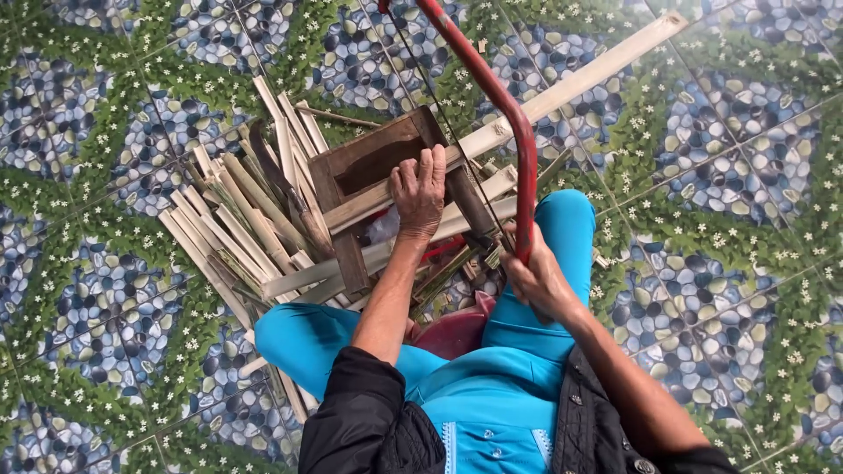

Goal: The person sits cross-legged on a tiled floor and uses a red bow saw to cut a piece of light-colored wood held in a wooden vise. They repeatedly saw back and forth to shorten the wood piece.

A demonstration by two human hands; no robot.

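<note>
- Left hand (420,189) lies flat, fingers spread, pressing a long bamboo strip (562,92) onto a wooden stool (351,167).
- Right hand (536,276) is closed around a red-framed saw (518,132).
- Split bamboo pile (237,228) lies just beside, on a pebble-and-flower patterned tile floor (729,175).

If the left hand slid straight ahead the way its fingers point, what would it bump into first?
Probably the dark wooden box. The left hand presses a long bamboo strip laid over it, fingertips at the box's edge, though depth is hard to judge.
</note>
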